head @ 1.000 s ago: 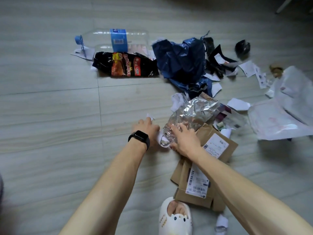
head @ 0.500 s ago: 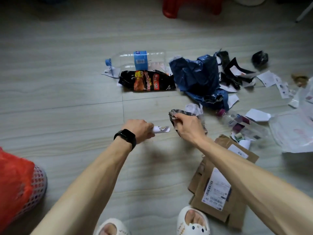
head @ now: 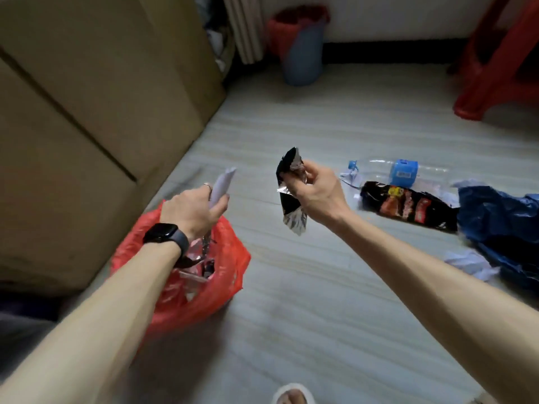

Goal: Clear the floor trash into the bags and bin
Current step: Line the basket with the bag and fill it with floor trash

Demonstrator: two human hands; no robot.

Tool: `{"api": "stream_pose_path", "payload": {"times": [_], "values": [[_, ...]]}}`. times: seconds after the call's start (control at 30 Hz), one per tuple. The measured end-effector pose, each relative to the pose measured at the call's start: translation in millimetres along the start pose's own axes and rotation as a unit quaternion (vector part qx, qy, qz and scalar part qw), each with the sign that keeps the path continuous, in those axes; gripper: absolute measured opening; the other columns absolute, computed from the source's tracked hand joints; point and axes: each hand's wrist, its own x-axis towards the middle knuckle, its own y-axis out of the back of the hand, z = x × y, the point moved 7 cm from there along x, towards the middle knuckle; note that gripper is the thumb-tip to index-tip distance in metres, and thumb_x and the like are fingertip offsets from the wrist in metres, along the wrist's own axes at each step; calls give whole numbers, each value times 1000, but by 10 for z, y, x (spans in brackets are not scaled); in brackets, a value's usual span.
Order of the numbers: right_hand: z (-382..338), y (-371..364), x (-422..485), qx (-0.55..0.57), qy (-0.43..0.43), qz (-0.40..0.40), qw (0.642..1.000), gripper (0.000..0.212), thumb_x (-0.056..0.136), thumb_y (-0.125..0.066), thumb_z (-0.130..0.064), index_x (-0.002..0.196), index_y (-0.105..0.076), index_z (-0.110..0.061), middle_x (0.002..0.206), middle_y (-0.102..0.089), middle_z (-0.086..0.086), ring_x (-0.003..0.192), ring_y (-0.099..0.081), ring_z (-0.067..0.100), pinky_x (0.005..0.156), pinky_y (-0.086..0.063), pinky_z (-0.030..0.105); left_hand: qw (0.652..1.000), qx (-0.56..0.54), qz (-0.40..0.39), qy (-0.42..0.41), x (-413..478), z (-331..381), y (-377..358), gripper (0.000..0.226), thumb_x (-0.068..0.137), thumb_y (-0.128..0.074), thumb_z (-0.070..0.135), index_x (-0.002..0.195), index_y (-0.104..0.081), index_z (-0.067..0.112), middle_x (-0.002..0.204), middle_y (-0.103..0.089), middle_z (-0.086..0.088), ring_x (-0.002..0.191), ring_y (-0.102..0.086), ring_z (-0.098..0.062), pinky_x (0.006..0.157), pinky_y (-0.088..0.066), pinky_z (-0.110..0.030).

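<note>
Two items held. I log: left hand grips white paper over red bag, contents blurred; right hand pinches foil wrapper.

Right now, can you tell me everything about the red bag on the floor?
The red bag is thin, shiny, crinkly plastic, slumped on the pale floor beside a big cardboard box. Its mouth gapes upward, showing silvery wrappers inside. The left hand, holding white paper, hovers over the opening; whether it touches the bag is unclear.
</note>
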Motion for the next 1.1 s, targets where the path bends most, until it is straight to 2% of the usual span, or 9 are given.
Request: {"api": "stream_pose_path", "payload": {"times": [0.2,0.33,0.4,0.5,0.6,0.7,0.83,0.93,1.1], "values": [[-616,-1336,-173,152,14,-126,980,10,93,-59,-25,88,-64,-19,68,-60,1,63,-54,15,60,-51,46,985,105,-100,95,-553,-1395,-252,42,91,-36,64,104,-52,27,99,-69,-10,86,-66,-33,62,-39,-33],[-617,-1988,-380,-6,143,-190,971,15,94,-52,-28,99,-64,-21,82,-66,2,75,-60,25,71,-50,41,968,55,-213,119,-860,-1767,-661,44,93,-32,65,127,-49,45,118,-65,-7,106,-62,-31,74,-45,-33],[-357,-2365,-600,-219,197,-295,909,25,93,-50,-39,115,-61,-33,120,-61,3,109,-58,33,90,-47,44,959,13,-233,162,-974,-1868,-826,48,94,-27,65,136,-45,51,132,-54,-9,119,-54,-34,94,-46,-39],[197,-2631,-833,-458,173,-376,787,36,90,-48,-52,125,-55,-48,160,-19,1,140,-22,44,109,-4,70,938,-15,-246,244,-1090,-2011,-1046,48,95,-28,64,137,-46,51,159,-20,-8,143,-27,-37,115,-25,-50],[350,-2681,-924,-523,149,-401,737,45,85,-42,-49,126,-59,-42,151,-42,0,132,-39,41,99,16,77,924,-107,-242,277,-1140,-1951,-1151,56,86,-37,68,132,-56,43,163,2,-14,148,-17,-33,119,-21,-43],[396,-2585,-852,-594,111,-421,677,53,83,-36,-56,128,-58,-37,127,-63,-4,130,-45,39,88,20,83,936,-121,-209,255,-1025,-1741,-1089,36,87,-50,63,120,-61,52,163,4,-11,144,-30,-33,115,-28,-44],[489,-2118,-577,-613,16,-410,675,65,87,-24,-62,146,-39,-41,144,-51,-5,140,-33,42,81,9,90,941,-128,-236,209,-774,-1192,-1089,34,83,-56,66,114,-62,55,159,-3,-8,127,-47,-41,106,-40,-42],[641,-1662,-508,-613,-40,-400,680,58,90,-25,-60,141,-45,-41,139,-54,-4,138,-35,42,83,7,90,948,-100,-254,161,-585,-674,-1038,35,80,-56,68,111,-62,52,143,-20,-11,109,-52,-46,99,-45,-45],[939,-817,-595,-611,-69,-351,706,61,88,-24,-68,128,-57,-35,128,-61,2,124,-47,39,92,5,85,968,-68,-229,81,-250,306,-913,57,80,-60,58,132,-45,38,138,-28,-20,128,-36,-46,105,-36,-53]]}}
